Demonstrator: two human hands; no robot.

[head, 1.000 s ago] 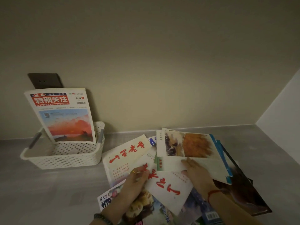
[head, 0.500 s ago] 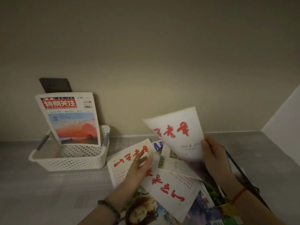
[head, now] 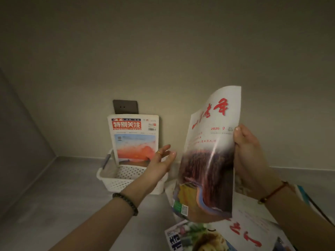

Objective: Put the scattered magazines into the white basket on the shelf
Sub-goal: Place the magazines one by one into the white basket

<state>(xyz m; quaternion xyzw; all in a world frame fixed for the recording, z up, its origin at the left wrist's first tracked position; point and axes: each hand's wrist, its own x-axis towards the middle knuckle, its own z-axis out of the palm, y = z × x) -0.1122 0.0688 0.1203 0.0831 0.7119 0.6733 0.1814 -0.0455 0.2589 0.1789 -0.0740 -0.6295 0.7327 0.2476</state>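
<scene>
The magazine is held upright above the shelf, long axis near vertical, red title at the top, cover bowed toward the camera. Its right edge is gripped by the right hand, thumb on the cover. The left hand is stretched forward with fingers straight and spread, palm turned toward the magazine, in front of the basket.

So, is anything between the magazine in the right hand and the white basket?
Only the open left hand hovers between the white red-lettered magazine in the right hand and the white perforated plastic basket, where a sunset-cover magazine stands.
</scene>
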